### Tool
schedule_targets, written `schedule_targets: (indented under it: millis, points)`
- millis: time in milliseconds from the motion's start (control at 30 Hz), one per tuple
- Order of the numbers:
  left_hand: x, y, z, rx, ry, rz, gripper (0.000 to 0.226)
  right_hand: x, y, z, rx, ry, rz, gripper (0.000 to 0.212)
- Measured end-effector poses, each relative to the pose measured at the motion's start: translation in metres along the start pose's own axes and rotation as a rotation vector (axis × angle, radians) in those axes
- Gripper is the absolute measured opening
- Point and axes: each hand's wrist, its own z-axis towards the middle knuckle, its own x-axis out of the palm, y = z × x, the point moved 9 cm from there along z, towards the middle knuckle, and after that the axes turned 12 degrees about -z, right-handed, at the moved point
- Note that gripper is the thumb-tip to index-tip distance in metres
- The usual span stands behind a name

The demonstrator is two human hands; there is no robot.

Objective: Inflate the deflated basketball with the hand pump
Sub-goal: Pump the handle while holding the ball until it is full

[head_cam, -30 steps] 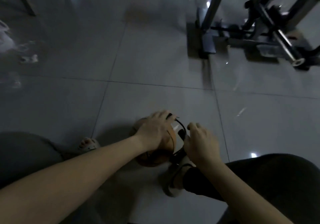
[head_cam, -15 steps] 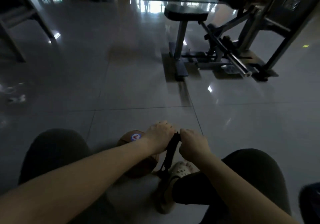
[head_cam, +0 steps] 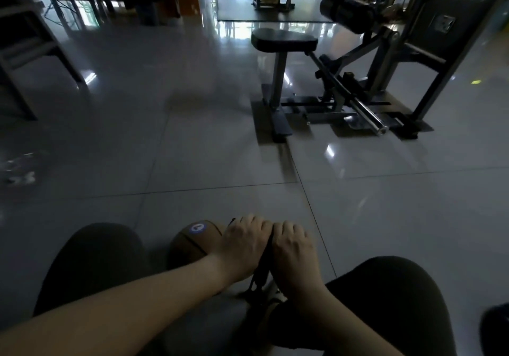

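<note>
Head view — basketball (head_cam: 190,247) brown; round logo (head_cam: 197,227).

The basketball (head_cam: 192,242) lies on the floor (head_cam: 192,141), near, between the left knee (head_cam: 91,259) and the right knee (head_cam: 391,295), just left of the pump (head_cam: 261,269). The left hand (head_cam: 242,248) and the right hand (head_cam: 292,248) grip the pump's top side by side, touching. A gym machine (head_cam: 338,86) stands far right.

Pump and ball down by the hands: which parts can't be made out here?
Head view, dim light:
- Pump handle: covered by the left hand and right hand gripping it.
- Where it joins the basketball: hidden behind the left hand.
- Pump's foot: lost in shadow below the hands.
- Basketball's near side: covered by the left arm.
</note>
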Motion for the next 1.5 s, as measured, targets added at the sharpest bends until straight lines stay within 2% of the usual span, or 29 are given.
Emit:
schedule_targets:
  millis: [200,400,500,633,767,867,967,1033,1100,1200,1300,1400,1500]
  points:
    - [0.042,0.033,-0.004,-0.104,0.035,0.01,0.03,0.047,0.015,0.015,-0.015,0.096,0.02,0.015]
    - [0.072,0.034,-0.019,-0.08,-0.034,-0.01,0.008,0.098,0.026,0.001,-0.078,0.228,0.023,0.007]
    - [0.104,0.044,-0.027,-0.14,-0.034,-0.068,0.009,0.125,0.031,-0.005,-0.089,0.28,0.028,0.008]
    - [0.145,0.058,-0.033,-0.22,-0.008,-0.098,0.004,0.159,0.038,-0.009,-0.11,0.399,-0.013,0.015]
    - [0.163,0.059,-0.03,-0.249,0.1,-0.087,0.007,0.169,0.037,-0.01,-0.107,0.448,-0.022,0.009]
    - [0.149,0.06,-0.028,-0.267,0.159,-0.072,0.015,0.158,0.035,-0.006,-0.112,0.478,0.027,0.009]
    - [0.111,0.054,-0.017,-0.226,0.164,-0.059,0.013,0.115,0.029,0.004,-0.148,0.41,0.068,0.014]
    - [0.075,0.046,-0.009,-0.168,0.124,-0.071,0.039,0.078,0.023,0.012,-0.18,0.366,0.058,0.019]
    - [0.032,0.036,0.001,-0.095,0.059,-0.095,0.048,0.04,0.011,0.024,-0.145,0.287,0.061,0.017]
    - [-0.02,0.026,0.014,-0.02,-0.005,-0.115,0.031,-0.01,-0.007,0.037,-0.086,0.173,0.091,0.002]
    - [-0.04,0.02,0.017,0.012,-0.043,-0.09,0.014,-0.033,-0.015,0.039,-0.045,0.129,0.11,0.013]
    - [-0.027,0.012,0.006,0.032,-0.068,-0.06,0.021,-0.025,-0.012,0.024,-0.02,0.126,0.103,0.02]
    - [0.005,0.012,-0.012,-0.016,-0.085,-0.038,0.026,0.008,0.002,0.003,-0.04,0.204,0.112,0.019]
